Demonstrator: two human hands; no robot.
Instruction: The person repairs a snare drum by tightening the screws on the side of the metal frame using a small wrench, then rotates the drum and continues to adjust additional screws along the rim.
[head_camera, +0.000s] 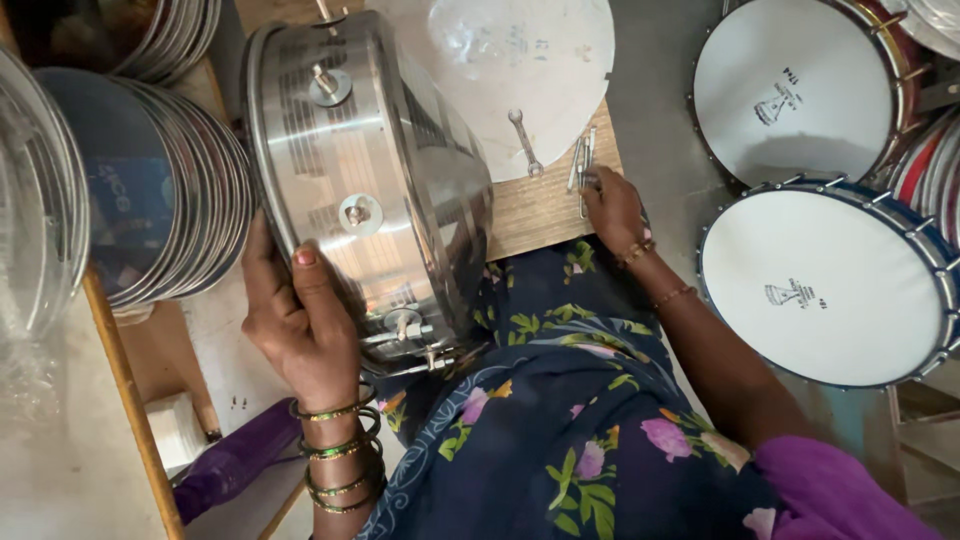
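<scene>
Steel drum shell (370, 180), shiny, stands tilted on its edge against the person's lap, lugs and tension bolts facing up toward the camera. Left hand (300, 320) grasps the shell's near rim, thumb over the metal, fingers wrapped underneath — that hand alone props it. Right hand (612, 205) reaches fwd to the wooden board (545, 215) and closes its fingertips on thin metal rods (582, 160) lying there; grip looks like a pinch, not a full clench. Small spanner (525, 142) lies just beside the rods, half on the board, half on a loose white drum skin (520, 60). Two finished drums w/ white heads sit to the right: upper drum (795, 90) and lower drum (830, 285), the lower one near the right forearm. Stack of metal hoops (170, 190) leans at left, close to the shell. Risk, as I judge it: shell is balanced on one edge w/ one hand only, so while attention goes to the rods it could roll or tip off the lap & knock the hoops. Rods are thin and could slip from the pinch; the reaching elbow could also bump the lower drum's head.
</scene>
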